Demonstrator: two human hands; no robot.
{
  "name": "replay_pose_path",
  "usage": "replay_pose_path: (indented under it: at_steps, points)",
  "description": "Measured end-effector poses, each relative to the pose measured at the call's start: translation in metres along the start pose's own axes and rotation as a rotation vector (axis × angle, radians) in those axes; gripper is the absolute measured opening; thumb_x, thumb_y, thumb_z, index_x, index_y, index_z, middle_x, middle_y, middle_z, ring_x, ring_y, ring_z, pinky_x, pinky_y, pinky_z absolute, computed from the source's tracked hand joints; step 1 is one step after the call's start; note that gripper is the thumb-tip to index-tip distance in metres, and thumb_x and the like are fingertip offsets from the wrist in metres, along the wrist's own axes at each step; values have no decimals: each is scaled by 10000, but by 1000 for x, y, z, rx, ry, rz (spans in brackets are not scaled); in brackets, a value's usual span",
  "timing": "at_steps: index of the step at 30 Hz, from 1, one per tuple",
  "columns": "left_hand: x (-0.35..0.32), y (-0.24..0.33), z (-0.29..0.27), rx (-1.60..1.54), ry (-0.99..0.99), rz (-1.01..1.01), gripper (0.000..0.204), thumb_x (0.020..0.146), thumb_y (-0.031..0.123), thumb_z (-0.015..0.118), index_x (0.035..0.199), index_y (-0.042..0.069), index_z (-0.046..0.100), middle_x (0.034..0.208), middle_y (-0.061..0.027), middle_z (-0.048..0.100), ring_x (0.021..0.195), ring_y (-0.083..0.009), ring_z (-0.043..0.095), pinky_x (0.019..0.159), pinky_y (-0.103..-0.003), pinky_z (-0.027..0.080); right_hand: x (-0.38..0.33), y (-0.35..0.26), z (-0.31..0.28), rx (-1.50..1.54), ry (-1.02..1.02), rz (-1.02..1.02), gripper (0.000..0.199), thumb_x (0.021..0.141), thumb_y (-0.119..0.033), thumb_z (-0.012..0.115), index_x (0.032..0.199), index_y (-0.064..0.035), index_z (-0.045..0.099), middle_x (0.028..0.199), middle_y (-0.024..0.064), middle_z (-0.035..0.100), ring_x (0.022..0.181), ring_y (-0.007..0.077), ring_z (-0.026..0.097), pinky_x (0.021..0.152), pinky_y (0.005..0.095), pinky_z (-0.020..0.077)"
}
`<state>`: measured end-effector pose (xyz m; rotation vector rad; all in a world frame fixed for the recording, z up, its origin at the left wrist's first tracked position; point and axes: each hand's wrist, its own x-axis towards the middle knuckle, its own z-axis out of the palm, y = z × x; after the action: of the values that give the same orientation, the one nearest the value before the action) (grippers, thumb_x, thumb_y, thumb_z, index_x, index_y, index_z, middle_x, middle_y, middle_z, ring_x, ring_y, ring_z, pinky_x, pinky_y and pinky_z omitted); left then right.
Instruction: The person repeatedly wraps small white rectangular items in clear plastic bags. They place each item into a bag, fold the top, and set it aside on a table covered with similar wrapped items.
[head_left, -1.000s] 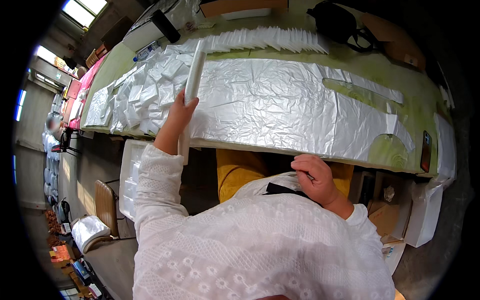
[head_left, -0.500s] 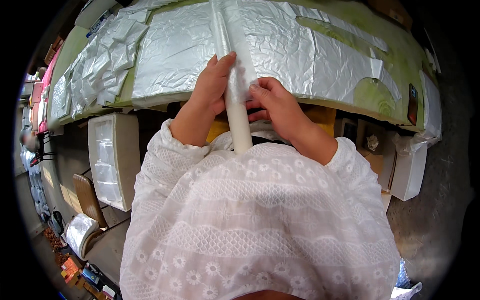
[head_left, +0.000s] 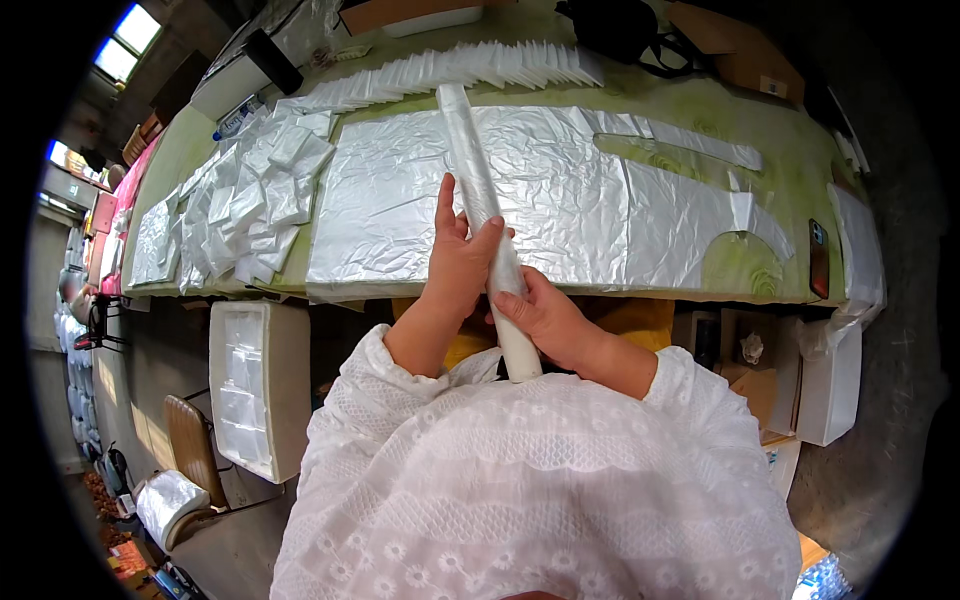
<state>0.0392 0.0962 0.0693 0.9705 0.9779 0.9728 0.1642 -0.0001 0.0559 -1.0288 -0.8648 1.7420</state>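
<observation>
A long white roll of thin plastic film (head_left: 478, 160) slants up from my waist over the table, its far end above a large flat silvery-white plastic bag (head_left: 385, 205) with cut-out handles. My left hand (head_left: 457, 268) holds the middle of the roll, thumb across its top and index finger stretched along its left side. Closer to my body, my right hand (head_left: 552, 318) wraps the roll from the right with the thumb on top. The fingers beneath the roll are mostly hidden.
Small folded plastic packets (head_left: 250, 190) lie heaped at left. A long row of similar packets (head_left: 470, 65) runs behind the bag. A phone (head_left: 819, 258) lies near the table's right edge. Below the table stand a white bin (head_left: 290, 390) and a chair (head_left: 192, 445).
The view has tilted up, showing the roll's far end and the packet row. My right hand has gone from pinching the loose film edge to gripping the roll; that flap no longer shows.
</observation>
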Motion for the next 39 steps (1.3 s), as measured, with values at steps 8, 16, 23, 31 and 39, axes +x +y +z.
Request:
replay_pose_path:
  at_steps: [8,16,23,31,39]
  points:
    - [63,18,17,-204,48,14,891,929,-29,550,1630,323,129,1291,-100,491,934,-198,593,742,-381,575,-24,-29,-32,-171,25,315,512,977,-375,698,1294,2,558,1063,66,631,921,145,580,840,325,510]
    - [141,44,-61,-290,131,-14,564,981,17,534,1523,128,421,1177,-199,623,991,-295,652,835,-448,578,-131,-67,-113,-704,-33,298,640,852,-308,813,1346,12,559,1128,60,651,1029,143,594,922,316,490]
    - [49,1,-32,75,-166,-222,514,988,83,590,1483,-1,478,1157,-147,663,969,-188,664,829,-326,573,-105,-79,-101,-811,277,-6,666,900,-199,749,1473,-22,460,1232,125,641,1101,210,600,977,360,480]
    - [18,8,-40,308,-184,-275,494,946,126,654,1408,-25,564,1111,-99,699,950,-148,661,862,-282,526,-28,-80,-103,-1569,153,-258,611,891,-306,716,1407,-41,525,1096,179,606,1034,371,616,901,452,519]
    - [-41,15,-56,186,-222,-534,270,973,82,647,1235,23,682,1032,-31,677,842,-101,640,757,-275,580,-10,-91,-131,-1656,296,-179,597,897,-315,693,1410,-57,530,1128,181,616,1063,369,617,928,459,518]
